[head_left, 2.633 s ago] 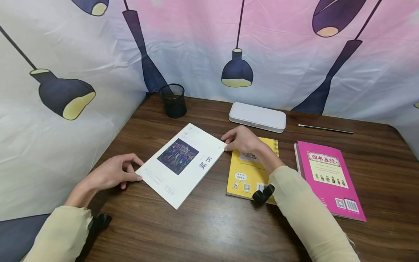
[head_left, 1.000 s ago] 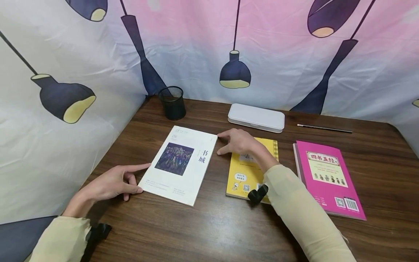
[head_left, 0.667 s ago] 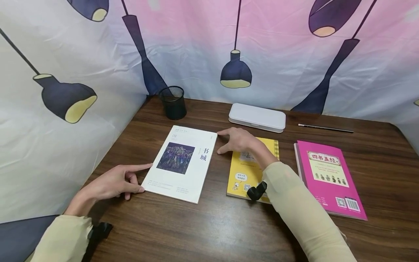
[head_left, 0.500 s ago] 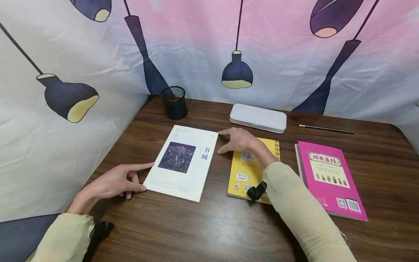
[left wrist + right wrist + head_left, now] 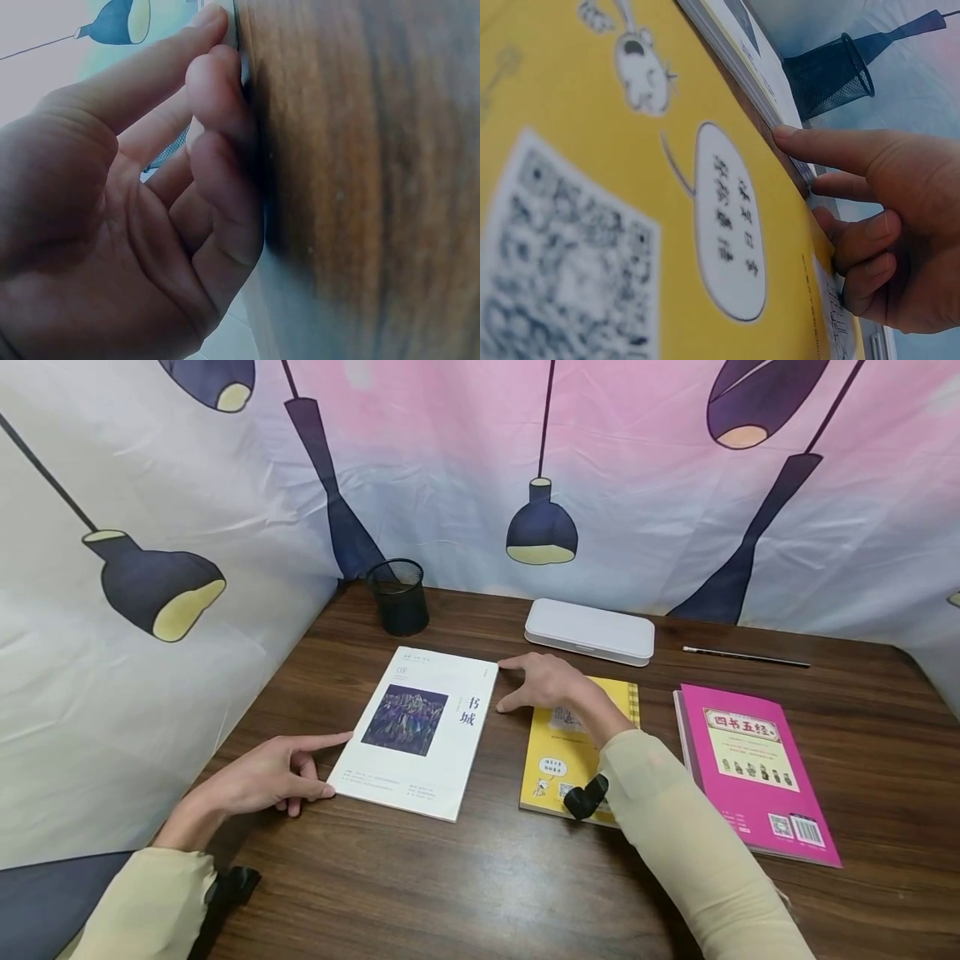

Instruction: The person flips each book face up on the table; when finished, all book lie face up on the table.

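Fingers of both hands, left and right, extend straight against opposite corners of the white book; uneven pressure could skew it toward the yellow book.

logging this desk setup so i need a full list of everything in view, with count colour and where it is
white book: 1, white cover with a dark picture, left of middle on the table
yellow book: 1, yellow, middle, partly under the right forearm
pink book: 1, pink, right side
case: 1, white, closed, behind the yellow book
pen cup: 1, black mesh, back left
pencil: 1, dark, back right
table: 1, dark brown wood
backdrop: 1, pink and pale blue cloth with lamp prints, behind and left
left hand: 1, fingertips on the white book's near left corner
right hand: 1, fingertips at the white book's far right corner
sleeves: 2, cream
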Motion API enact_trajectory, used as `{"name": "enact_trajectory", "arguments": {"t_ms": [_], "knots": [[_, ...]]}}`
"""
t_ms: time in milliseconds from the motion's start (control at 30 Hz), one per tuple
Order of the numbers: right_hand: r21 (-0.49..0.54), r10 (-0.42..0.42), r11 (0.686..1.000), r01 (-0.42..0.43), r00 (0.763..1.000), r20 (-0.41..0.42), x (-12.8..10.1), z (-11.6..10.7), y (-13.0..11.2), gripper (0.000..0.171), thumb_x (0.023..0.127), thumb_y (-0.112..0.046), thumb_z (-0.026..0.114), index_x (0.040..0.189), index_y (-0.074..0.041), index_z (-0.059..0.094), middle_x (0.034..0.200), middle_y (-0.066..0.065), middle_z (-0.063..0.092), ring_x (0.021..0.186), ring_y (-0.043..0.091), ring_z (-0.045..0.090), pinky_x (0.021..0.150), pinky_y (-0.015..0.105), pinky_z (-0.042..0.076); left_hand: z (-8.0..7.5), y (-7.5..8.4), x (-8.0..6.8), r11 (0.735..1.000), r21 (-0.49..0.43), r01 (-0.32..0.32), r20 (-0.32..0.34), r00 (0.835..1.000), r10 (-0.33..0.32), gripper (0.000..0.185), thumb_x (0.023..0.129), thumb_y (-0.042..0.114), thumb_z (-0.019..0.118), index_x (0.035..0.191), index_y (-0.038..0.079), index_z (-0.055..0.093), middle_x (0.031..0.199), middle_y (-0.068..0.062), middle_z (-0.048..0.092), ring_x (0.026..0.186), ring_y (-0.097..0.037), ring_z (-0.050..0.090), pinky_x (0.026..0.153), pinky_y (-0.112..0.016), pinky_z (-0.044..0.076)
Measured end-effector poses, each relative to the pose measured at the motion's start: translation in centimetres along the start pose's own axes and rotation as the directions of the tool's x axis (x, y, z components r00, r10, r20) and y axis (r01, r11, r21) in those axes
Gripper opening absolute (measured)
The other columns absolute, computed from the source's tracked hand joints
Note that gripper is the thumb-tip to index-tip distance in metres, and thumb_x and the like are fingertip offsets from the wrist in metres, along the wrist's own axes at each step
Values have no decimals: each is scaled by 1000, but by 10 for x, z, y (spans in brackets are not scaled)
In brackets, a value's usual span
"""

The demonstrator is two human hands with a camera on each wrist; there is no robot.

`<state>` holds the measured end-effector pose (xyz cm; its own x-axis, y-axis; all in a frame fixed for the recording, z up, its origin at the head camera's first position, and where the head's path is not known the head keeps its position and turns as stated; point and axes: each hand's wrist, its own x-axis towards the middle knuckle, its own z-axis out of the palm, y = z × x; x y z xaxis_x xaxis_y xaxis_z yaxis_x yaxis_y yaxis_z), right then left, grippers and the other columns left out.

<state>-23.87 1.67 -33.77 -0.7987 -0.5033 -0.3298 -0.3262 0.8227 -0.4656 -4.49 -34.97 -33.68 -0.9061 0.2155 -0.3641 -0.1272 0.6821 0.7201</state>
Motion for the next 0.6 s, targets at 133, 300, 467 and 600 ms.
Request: {"name": "enact_trajectory", "arguments": {"t_ms": [133, 300, 467, 600], "knots": [[-12, -5, 1000, 5, 1000, -1, 0, -1, -1, 85, 90, -49, 81, 163, -28, 43, 170, 11, 39, 158, 35, 35, 125, 58, 32, 0, 1, 0, 1000, -3, 2, -4, 1000, -2, 83, 92, 18, 81, 164, 13, 40, 67, -8, 61, 53, -21, 62, 49, -29, 48], [-16, -2, 1000, 2, 1000, -3, 0, 0, -1, 85, 90, -49, 81, 163, -29, 43, 170, 11, 39, 157, 35, 35, 125, 59, 32, 0, 0, 0, 1000, 1, -17, 8, 1000, 17, 82, 94, 18, 80, 164, 11, 39, 67, -8, 62, 52, -20, 62, 49, -30, 49], [-19, -8, 1000, 8, 1000, -4, 1, 0, -1, 85, 90, -49, 81, 163, -28, 44, 169, 11, 40, 157, 35, 35, 125, 59, 33, 0, 1, -1, 1000, -4, -27, 19, 999, 27, 81, 95, 17, 79, 165, 10, 38, 69, -7, 61, 53, -19, 61, 49, -30, 49], [-21, -9, 1000, 9, 1000, -4, 0, -1, -2, 84, 90, -49, 81, 163, -28, 43, 169, 11, 39, 157, 35, 35, 125, 58, 33, 0, 1, 0, 1000, -15, -24, 20, 999, 25, 82, 95, 17, 79, 165, 10, 37, 69, -7, 61, 53, -19, 61, 49, -29, 48]]}}
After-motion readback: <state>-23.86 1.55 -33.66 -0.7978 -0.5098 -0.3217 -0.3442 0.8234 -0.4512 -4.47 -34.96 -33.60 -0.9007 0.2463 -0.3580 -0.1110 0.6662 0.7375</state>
